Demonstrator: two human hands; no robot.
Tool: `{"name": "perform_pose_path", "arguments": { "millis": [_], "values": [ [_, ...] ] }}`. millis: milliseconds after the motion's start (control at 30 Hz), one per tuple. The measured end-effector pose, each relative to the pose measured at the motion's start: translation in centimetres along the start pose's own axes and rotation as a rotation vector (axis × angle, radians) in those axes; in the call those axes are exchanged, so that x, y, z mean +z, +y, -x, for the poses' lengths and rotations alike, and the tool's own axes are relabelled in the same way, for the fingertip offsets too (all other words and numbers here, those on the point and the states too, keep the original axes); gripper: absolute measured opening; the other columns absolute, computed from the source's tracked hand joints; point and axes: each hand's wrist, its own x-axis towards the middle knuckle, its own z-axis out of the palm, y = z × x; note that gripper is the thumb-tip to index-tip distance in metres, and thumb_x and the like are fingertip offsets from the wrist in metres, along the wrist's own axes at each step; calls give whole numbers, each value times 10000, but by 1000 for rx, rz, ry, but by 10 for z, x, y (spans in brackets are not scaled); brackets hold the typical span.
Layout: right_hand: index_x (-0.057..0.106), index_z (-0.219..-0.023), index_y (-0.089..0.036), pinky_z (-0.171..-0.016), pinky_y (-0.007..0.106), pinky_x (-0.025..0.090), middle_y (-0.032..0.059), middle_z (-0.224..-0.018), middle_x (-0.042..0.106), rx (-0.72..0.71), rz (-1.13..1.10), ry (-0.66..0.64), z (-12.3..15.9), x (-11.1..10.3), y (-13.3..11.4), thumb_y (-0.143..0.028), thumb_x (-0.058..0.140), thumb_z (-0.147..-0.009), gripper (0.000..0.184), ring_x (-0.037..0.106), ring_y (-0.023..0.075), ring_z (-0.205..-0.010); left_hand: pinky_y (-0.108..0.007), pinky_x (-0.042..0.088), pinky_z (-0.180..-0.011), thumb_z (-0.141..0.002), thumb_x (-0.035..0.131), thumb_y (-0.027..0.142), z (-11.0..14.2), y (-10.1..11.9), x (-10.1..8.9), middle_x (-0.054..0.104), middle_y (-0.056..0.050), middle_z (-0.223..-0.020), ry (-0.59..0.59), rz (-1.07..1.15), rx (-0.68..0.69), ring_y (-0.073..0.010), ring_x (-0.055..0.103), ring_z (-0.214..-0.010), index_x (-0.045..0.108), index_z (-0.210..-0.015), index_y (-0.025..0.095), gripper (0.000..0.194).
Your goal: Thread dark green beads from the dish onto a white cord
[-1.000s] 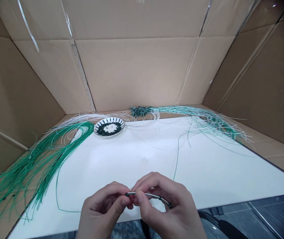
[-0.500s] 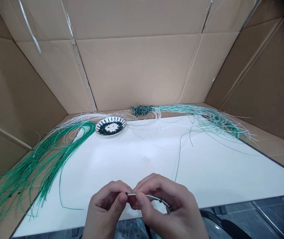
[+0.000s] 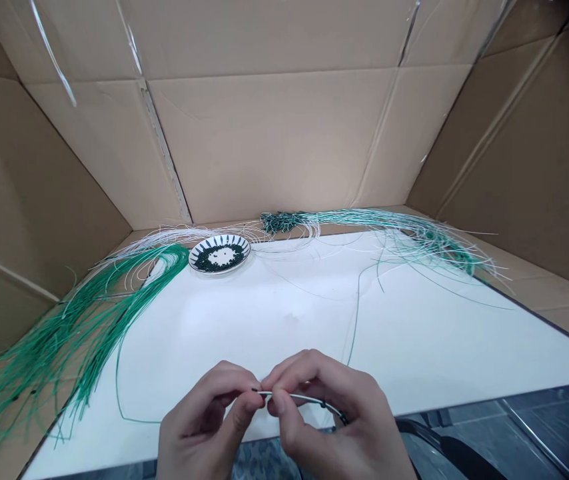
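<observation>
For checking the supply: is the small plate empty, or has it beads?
Not empty: the plate holds many dark beads around its bare white centre.

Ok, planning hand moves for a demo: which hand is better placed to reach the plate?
The left hand, probably: the plate lies ahead on its side, and it pinches only near the end of the pale wire. The right hand is farther off, with the wire running along its fingers.

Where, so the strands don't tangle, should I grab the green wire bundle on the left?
Grip the green wire bundle at its gathered bend near the plate, coming from above. The strands converge there into one tight band, while the lower ends fan out loose.
</observation>
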Motion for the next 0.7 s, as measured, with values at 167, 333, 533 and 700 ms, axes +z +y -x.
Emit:
{"name": "perform_pose_path", "arguments": {
  "millis": [167,333,533,700],
  "values": [
    [673,-674,-210,-670,170,581,-20,-745,789,-21,27,4,0,-2,1,-84,608,-737,155,739,119,-666,-216,553,-580,-795,835,364,-5,-4,-10,725,-10,-656,-167,-46,192,-173,660,-619,803,-726,276,117],
    [700,-718,-202,-670,169,559,-10,-795,799,-82,-13,-67,-1,-5,6,-80,633,-746,142,732,112,-696,-196,551,-616,-875,771,312,-4,-8,-15,726,17,-728,-169,-141,333,-151,659,-671,769,-819,284,62],
    [667,-669,-212,-672,187,577,-22,-732,778,175,-88,-35,-1,-7,-3,-147,636,-730,95,731,134,-683,-190,568,-626,-890,756,328,-4,-6,-16,758,32,-777,-294,-257,406,-145,694,-690,766,-913,309,32],
    [666,-660,-211,-685,192,573,-27,-712,766,209,-108,-6,-2,-9,-7,-163,627,-721,87,729,136,-692,-161,569,-656,-923,719,289,-5,-5,-15,761,50,-793,-302,-293,407,-125,704,-715,745,-924,322,42]
  ]
}}
